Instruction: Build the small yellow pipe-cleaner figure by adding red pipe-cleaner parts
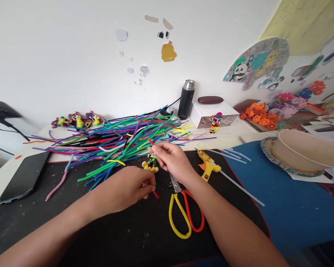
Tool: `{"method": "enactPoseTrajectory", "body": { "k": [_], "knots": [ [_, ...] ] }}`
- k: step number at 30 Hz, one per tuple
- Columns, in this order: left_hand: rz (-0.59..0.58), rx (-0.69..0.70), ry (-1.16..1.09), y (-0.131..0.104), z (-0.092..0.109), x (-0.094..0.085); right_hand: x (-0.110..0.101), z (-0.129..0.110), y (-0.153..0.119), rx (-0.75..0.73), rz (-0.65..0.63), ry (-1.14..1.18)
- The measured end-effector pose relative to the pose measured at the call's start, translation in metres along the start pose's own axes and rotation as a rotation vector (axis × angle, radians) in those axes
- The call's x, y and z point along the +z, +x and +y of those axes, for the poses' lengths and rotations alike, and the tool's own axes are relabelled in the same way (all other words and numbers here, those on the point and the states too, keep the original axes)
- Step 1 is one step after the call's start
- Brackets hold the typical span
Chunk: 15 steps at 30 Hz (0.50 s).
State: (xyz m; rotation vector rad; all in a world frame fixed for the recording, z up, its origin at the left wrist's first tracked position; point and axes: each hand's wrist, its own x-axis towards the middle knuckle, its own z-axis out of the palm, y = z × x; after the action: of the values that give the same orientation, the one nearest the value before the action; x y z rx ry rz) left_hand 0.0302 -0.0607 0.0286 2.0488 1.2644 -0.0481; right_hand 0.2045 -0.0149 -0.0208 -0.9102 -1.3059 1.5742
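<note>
My left hand (pixel 132 187) is closed in a pinch, and a short end of red pipe cleaner (pixel 156 194) sticks out below its fingertips. Higher and to the right, my right hand (pixel 172 160) pinches a small red pipe cleaner tip (pixel 151 141) between thumb and finger. Whether both red ends belong to one piece is hidden by the hands. Between and behind them lies a small yellow and green pipe cleaner figure (pixel 150 165), partly covered. Scissors (pixel 179 207) with one yellow and one red handle rest on the black mat, their blades mostly under my right hand.
A large pile of coloured pipe cleaners (pixel 139 128) spreads behind the hands. To the right are a yellow glue gun (pixel 210 166) and glue sticks (pixel 233 155). A black phone (pixel 25 176) lies left. A thermos (pixel 186 100), white box (pixel 195 113) and bowl (pixel 303 148) stand farther back.
</note>
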Motion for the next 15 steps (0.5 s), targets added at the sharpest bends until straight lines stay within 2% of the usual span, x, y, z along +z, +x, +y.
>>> {"method": "enactPoseTrajectory", "body": {
  "k": [5,9,15],
  "knots": [
    [-0.044,-0.014,0.012,0.007,0.006,0.015,0.003,0.0,-0.002,0.017,-0.031,-0.049],
    [0.014,-0.035,0.18,0.013,0.006,0.028,0.005,0.001,-0.003,0.021,-0.059,-0.073],
    [0.018,-0.052,0.325,0.007,0.005,0.032,0.006,0.003,-0.004,0.047,-0.076,-0.102]
  ]
}}
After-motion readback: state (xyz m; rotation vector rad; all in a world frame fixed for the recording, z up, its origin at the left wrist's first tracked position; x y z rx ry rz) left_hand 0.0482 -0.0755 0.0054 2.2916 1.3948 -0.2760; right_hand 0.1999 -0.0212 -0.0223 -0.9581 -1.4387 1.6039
